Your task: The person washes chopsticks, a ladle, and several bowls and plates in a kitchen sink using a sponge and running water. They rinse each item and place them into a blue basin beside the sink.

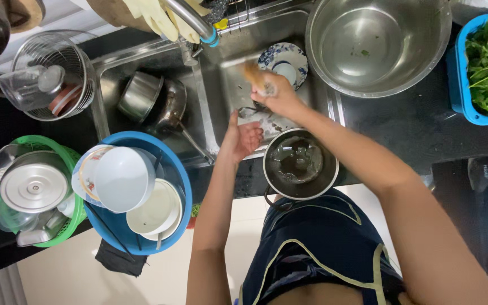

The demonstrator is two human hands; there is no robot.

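Dark kitchen counter with a steel double sink (pixel 230 85), and I am washing up over the right basin.

Right hand (pixel 280 96) is closing its fingers around a blurred brownish utensil handle (pixel 253 73), held above the basin near the blue patterned plate (pixel 283 63). Left hand (pixel 243 138) is hanging open beside it, fingers apart, thumb up, holding nothing. To do this well, I am thinking to keep the grip firm, since a wet handle may be slipping, and to work low in the basin so nothing is splashing into the small pot (pixel 300 164) on the sink edge. I am counting: one large steel bowl (pixel 377 45), two blue basins (pixel 136 195), one green basket (pixel 35 189), about three white bowls, one crate of greens.
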